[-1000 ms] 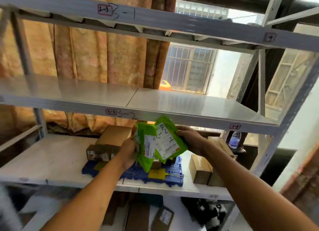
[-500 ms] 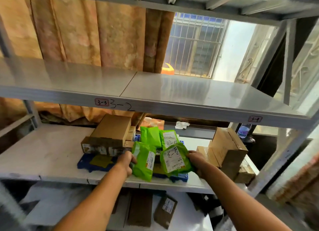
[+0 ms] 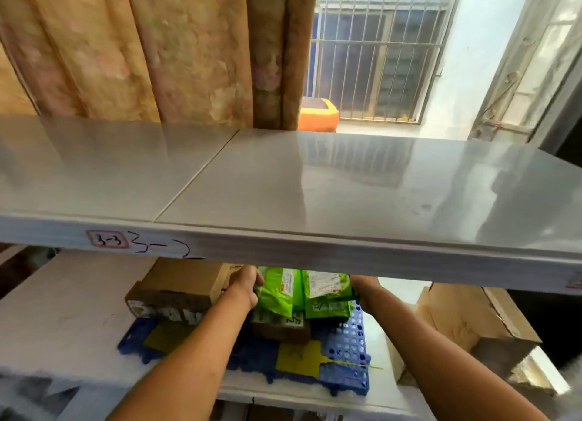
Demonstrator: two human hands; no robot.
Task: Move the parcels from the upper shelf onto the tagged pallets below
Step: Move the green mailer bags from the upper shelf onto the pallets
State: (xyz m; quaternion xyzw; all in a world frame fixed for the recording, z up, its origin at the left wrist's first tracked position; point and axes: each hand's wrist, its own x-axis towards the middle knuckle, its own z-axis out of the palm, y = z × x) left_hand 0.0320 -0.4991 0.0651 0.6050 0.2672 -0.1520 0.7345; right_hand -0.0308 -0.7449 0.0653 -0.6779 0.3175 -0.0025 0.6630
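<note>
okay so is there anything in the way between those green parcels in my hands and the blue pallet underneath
Partly. The green parcels hang over the blue pallet, but a small brown box already lies directly beneath them. Open pallet shows to its right, near the yellow tag.

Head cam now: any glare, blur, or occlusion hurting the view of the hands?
Head view: window reflections glare across the upper shelf; its front edge hides the fingertips of the right hand; the left hand and green parcels are shaded but readable; bottom corners are smeared.
</note>
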